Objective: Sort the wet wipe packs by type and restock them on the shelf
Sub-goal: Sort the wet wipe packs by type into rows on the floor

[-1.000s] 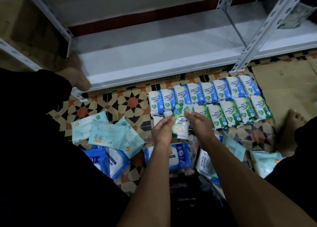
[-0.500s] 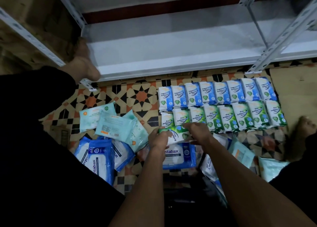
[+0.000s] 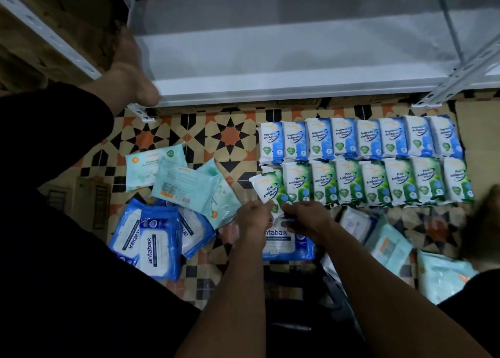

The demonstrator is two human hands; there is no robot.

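Both my hands hold one green Pine Antibacterial pack, tilted, at the left end of a row of green packs on the floor. My left hand pinches its lower edge and my right hand grips it from the right. Behind that row lies a row of blue Fragrance Free packs. Under my hands lies a blue antabax pack. The white shelf stands beyond the rows with nothing on it.
Pale teal packs and more blue antabax packs lie in a loose heap at the left. More teal packs sit at the right. My feet rest by the shelf's metal uprights on patterned tiles.
The green pack has turned from lying across to nearly upright and moved up to the left end of the green row. The camera has tipped closer and further down.
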